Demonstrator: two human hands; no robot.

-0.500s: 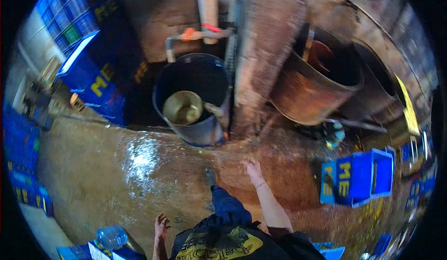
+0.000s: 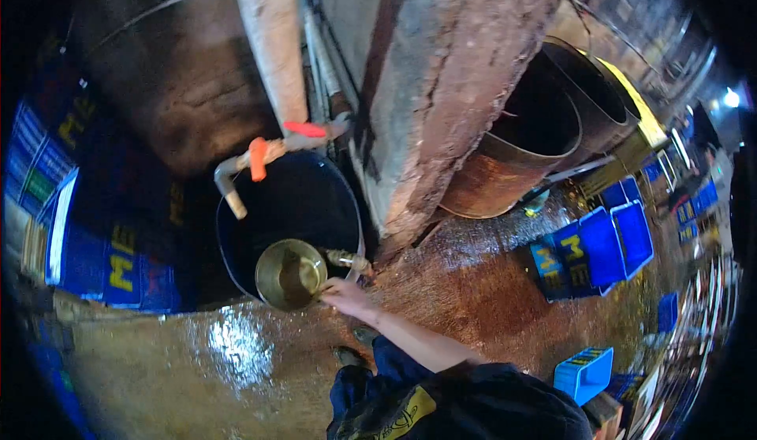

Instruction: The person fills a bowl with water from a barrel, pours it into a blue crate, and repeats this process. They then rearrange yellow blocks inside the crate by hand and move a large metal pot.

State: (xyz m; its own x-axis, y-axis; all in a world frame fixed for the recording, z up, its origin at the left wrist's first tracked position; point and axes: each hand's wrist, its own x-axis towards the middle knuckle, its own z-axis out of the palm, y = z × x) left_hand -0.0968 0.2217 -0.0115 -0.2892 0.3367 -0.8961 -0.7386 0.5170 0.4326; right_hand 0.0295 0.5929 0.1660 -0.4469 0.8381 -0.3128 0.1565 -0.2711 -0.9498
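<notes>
A dull brass-coloured metal pot (image 2: 270, 286) rests at the near rim of a large dark barrel (image 2: 353, 195), its inside facing up. My right hand (image 2: 347, 296) reaches in from below, its fingers closed at the pot's lower right edge. A short light-coloured stub (image 2: 347, 260), like a handle, juts out on the pot's right just above my hand. Over the barrel runs a pipe (image 2: 229, 181) with an orange-red valve handle (image 2: 258, 158) and a downturned spout. My left hand is out of view.
A rough concrete pillar (image 2: 449, 85) rises right of the barrel. Rusty metal drums (image 2: 493, 176) stand beyond it. Blue crates (image 2: 591, 247) lie on the wet floor (image 2: 292, 361) to the right; more blue crates (image 2: 122, 259) are stacked at left.
My right hand has moved from above the floor to the pot's edge. My left hand has gone out of view. The view has shifted closer to the barrel and turned.
</notes>
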